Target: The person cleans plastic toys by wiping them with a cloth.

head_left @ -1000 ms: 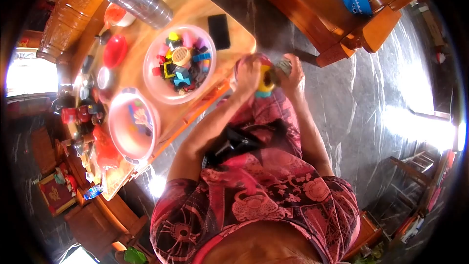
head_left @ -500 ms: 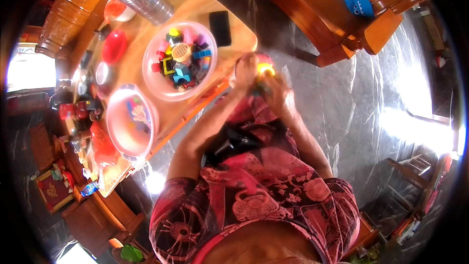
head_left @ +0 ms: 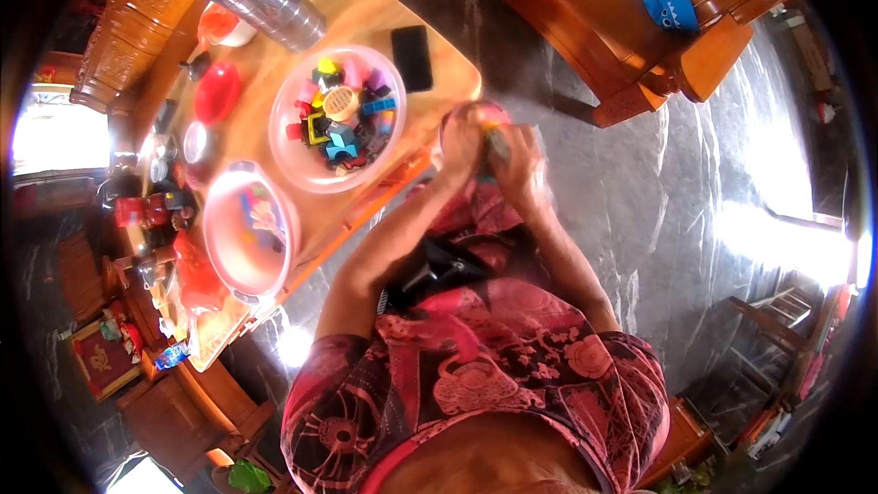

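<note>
Just off the table's right corner, above my lap, my left hand (head_left: 460,146) is closed on a round pinkish-red thing (head_left: 489,112), partly hidden by the fingers. Pressed close on its right side is my right hand (head_left: 518,165), its fingers curled in; whatever it holds is blurred and covered. On the table (head_left: 366,0) a pink basin (head_left: 291,165) holds several colourful toy blocks and a tan round lattice piece (head_left: 339,104). A second pink basin (head_left: 242,261), nearer the table's left part, has a few small coloured pieces inside.
A black phone (head_left: 412,59) lies near the table's corner. A metal flask (head_left: 265,2), a red lid (head_left: 217,93) and a red bag (head_left: 197,276) are on the table. A wooden bench (head_left: 585,27) bearing a blue toy (head_left: 663,2) stands at the upper right.
My right hand came in from the right and closed against the thing at my left hand. The yellow part seen earlier between the hands is now mostly covered.
</note>
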Demonstrator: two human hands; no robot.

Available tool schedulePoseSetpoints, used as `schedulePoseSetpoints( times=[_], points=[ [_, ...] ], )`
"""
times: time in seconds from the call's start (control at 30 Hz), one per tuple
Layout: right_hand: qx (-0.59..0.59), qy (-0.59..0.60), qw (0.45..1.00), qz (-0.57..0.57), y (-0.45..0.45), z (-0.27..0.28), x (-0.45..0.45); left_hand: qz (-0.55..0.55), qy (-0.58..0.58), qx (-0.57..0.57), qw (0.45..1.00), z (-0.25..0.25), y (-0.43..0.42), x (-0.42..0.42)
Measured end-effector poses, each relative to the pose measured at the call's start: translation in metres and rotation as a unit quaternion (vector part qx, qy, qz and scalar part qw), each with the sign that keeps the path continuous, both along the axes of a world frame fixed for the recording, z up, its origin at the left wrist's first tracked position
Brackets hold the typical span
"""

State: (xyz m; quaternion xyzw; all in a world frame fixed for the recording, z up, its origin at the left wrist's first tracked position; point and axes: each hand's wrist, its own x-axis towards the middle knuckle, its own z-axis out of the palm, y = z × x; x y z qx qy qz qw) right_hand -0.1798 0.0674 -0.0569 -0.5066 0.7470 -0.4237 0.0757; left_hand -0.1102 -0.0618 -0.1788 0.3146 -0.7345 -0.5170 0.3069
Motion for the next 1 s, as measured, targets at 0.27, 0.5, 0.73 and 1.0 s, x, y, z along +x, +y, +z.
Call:
schedulePoseSetpoints(
  times=[0.27, 0.5, 0.73, 1.0],
  points=[
    [0.009, -0.008, 0.998, -0.056, -0.013, -0.009, -0.029, 0.076, -0.04, 0.039, 0.996, 0.034, 0.01, -0.002],
    [0.047, -0.021, 0.998, -0.028, 0.014, -0.019, -0.018, 0.097, -0.046, -0.009, 0.994, 0.032, 0.011, -0.004],
    [0.095, -0.06, 0.994, -0.016, 0.037, -0.005, 0.005, 0.093, -0.023, 0.074, 0.993, 0.032, 0.01, -0.008],
    [0.044, 0.018, 0.999, -0.015, 0.027, -0.047, -0.018, 0.104, -0.022, 0.089, 0.99, 0.034, 0.013, -0.012]
  ],
)
